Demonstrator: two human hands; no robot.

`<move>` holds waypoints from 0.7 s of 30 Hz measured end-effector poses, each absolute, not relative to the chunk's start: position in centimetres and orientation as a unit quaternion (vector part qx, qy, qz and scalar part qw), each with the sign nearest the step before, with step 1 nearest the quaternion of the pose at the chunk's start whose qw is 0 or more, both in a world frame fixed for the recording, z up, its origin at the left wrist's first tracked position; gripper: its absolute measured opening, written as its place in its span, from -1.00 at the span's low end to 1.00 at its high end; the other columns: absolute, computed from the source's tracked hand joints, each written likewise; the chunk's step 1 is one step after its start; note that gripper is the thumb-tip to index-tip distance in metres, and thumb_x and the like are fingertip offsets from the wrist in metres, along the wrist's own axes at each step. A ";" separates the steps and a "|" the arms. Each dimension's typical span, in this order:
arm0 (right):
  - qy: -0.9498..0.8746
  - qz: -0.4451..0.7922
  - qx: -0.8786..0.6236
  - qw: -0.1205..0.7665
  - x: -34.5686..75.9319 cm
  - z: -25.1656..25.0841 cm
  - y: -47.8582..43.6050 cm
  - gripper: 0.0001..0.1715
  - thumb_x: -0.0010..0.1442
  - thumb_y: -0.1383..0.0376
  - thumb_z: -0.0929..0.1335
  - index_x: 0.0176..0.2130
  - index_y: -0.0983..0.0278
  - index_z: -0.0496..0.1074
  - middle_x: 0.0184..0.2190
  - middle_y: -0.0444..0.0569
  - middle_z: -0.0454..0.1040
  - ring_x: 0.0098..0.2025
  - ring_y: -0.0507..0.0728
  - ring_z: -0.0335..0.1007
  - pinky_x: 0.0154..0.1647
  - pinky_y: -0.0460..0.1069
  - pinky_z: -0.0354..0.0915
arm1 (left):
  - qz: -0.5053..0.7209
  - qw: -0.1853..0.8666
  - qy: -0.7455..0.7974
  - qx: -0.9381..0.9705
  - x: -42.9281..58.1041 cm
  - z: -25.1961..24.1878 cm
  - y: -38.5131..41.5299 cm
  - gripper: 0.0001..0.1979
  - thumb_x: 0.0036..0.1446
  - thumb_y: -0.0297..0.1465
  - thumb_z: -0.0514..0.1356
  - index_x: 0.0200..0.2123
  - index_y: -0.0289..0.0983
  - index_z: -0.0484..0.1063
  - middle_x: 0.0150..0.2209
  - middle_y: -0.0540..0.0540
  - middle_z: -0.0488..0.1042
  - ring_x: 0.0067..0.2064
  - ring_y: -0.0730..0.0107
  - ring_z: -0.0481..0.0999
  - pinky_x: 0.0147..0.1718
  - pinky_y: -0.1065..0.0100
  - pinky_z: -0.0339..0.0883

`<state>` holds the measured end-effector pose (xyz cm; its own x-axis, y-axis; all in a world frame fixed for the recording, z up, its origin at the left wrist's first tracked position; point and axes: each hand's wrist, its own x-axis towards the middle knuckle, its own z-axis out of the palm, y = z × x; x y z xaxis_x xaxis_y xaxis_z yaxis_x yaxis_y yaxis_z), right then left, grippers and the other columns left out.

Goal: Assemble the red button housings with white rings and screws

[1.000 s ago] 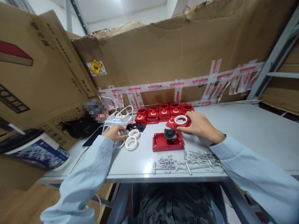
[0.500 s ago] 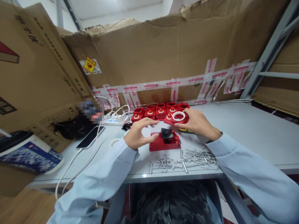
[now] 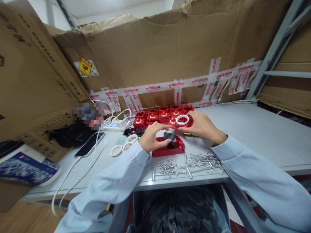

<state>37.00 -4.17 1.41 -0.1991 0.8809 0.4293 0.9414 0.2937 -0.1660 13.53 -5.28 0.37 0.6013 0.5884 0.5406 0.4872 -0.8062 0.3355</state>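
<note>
Gripping the red cover (image 3: 175, 126), likely light, stiff, best held edgewise, is the right hand (image 3: 202, 125); the left hand (image 3: 152, 137) curls round the black part (image 3: 169, 137), grip uncertain.

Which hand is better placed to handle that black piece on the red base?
Probably the left hand: it is right at the black piece on the red base. The right hand is busy holding the red cover with the white ring.

We read "V3" on the left carton (image 3: 31, 84). Back cardboard (image 3: 145, 55): we note a yellow diamond sign (image 3: 85, 67) with red symbol. Pink print on white tape (image 3: 153, 87) stays illegible to us.
</note>
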 end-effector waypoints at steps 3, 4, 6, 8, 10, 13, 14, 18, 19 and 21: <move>-0.771 -0.069 -0.593 0.222 37.0 1.4 -4.2 -0.31 -0.07 -0.18 0.36 -0.19 0.31 0.34 -0.21 0.12 0.47 -0.16 0.30 0.36 -0.23 0.09 0.16 | 0.311 0.069 0.313 0.895 13.6 0.5 -5.4 -0.56 -0.04 -0.33 0.30 -0.04 -0.20 0.39 -0.11 -0.10 0.53 -0.14 0.21 0.42 -0.09 0.06 0.28; -0.771 -0.071 -0.593 0.221 37.0 1.4 -4.2 -0.32 -0.07 -0.17 0.36 -0.19 0.31 0.34 -0.21 0.11 0.47 -0.16 0.30 0.36 -0.23 0.09 0.16 | 0.306 0.067 0.318 0.895 13.6 0.5 -5.4 -0.56 -0.04 -0.33 0.29 -0.04 -0.20 0.39 -0.11 -0.10 0.53 -0.14 0.21 0.41 -0.09 0.06 0.27; -0.773 -0.072 -0.591 0.220 37.0 1.4 -4.2 -0.32 -0.06 -0.18 0.35 -0.20 0.30 0.34 -0.21 0.11 0.47 -0.16 0.30 0.36 -0.24 0.09 0.16 | 0.299 0.064 0.324 0.896 13.5 0.5 -5.5 -0.56 -0.04 -0.32 0.29 -0.03 -0.19 0.39 -0.11 -0.10 0.53 -0.15 0.21 0.40 -0.10 0.06 0.27; -0.775 -0.072 -0.589 0.220 37.0 1.5 -4.2 -0.32 -0.06 -0.19 0.35 -0.20 0.30 0.34 -0.21 0.12 0.47 -0.16 0.30 0.36 -0.24 0.10 0.17 | 0.296 0.066 0.323 0.896 13.5 0.4 -5.4 -0.55 -0.05 -0.32 0.29 -0.03 -0.19 0.39 -0.11 -0.11 0.52 -0.15 0.20 0.39 -0.11 0.06 0.28; -0.777 -0.070 -0.586 0.220 37.0 1.5 -4.3 -0.32 -0.06 -0.19 0.34 -0.19 0.30 0.34 -0.21 0.12 0.47 -0.17 0.31 0.36 -0.24 0.10 0.17 | 0.296 0.069 0.318 0.898 13.5 0.3 -5.3 -0.55 -0.05 -0.32 0.29 -0.03 -0.20 0.39 -0.12 -0.12 0.52 -0.16 0.20 0.39 -0.12 0.07 0.28; -0.776 -0.068 -0.586 0.222 37.0 1.5 -4.3 -0.34 -0.06 -0.18 0.35 -0.19 0.29 0.34 -0.21 0.12 0.47 -0.16 0.31 0.36 -0.23 0.11 0.18 | 0.295 0.069 0.310 0.901 13.5 0.2 -5.2 -0.55 -0.04 -0.31 0.28 -0.03 -0.20 0.39 -0.12 -0.12 0.53 -0.17 0.20 0.39 -0.13 0.08 0.29; -0.776 -0.068 -0.587 0.221 37.0 1.5 -4.2 -0.34 -0.06 -0.18 0.35 -0.19 0.29 0.33 -0.21 0.12 0.47 -0.16 0.31 0.36 -0.22 0.11 0.18 | 0.295 0.068 0.307 0.902 13.5 0.2 -5.2 -0.56 -0.03 -0.30 0.28 -0.03 -0.20 0.39 -0.12 -0.12 0.53 -0.17 0.20 0.39 -0.13 0.08 0.29; -0.775 -0.070 -0.589 0.219 37.0 1.4 -4.2 -0.32 -0.06 -0.17 0.35 -0.18 0.30 0.33 -0.21 0.12 0.47 -0.15 0.31 0.36 -0.22 0.11 0.19 | 0.294 0.064 0.299 0.906 13.4 0.2 -5.2 -0.58 -0.01 -0.31 0.27 -0.03 -0.21 0.38 -0.11 -0.13 0.53 -0.17 0.21 0.39 -0.13 0.09 0.30; -0.775 -0.070 -0.589 0.218 37.1 1.4 -4.2 -0.32 -0.06 -0.17 0.35 -0.18 0.30 0.34 -0.21 0.12 0.47 -0.15 0.31 0.36 -0.22 0.11 0.19 | 0.293 0.063 0.298 0.906 13.4 0.3 -5.2 -0.58 0.00 -0.31 0.26 -0.03 -0.22 0.38 -0.11 -0.13 0.53 -0.17 0.22 0.39 -0.13 0.09 0.30; -0.776 -0.069 -0.588 0.218 37.1 1.4 -4.2 -0.32 -0.06 -0.17 0.35 -0.18 0.31 0.34 -0.21 0.12 0.47 -0.15 0.31 0.36 -0.22 0.11 0.19 | 0.292 0.060 0.299 0.907 13.5 0.3 -5.2 -0.58 0.00 -0.30 0.26 -0.02 -0.22 0.38 -0.11 -0.13 0.53 -0.18 0.22 0.38 -0.13 0.09 0.30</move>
<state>37.08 -4.15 1.40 -0.2131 0.8822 0.4199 0.9427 0.2986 -0.1491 13.46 -5.23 0.33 0.6518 0.5763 0.4930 0.5065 -0.8146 0.2826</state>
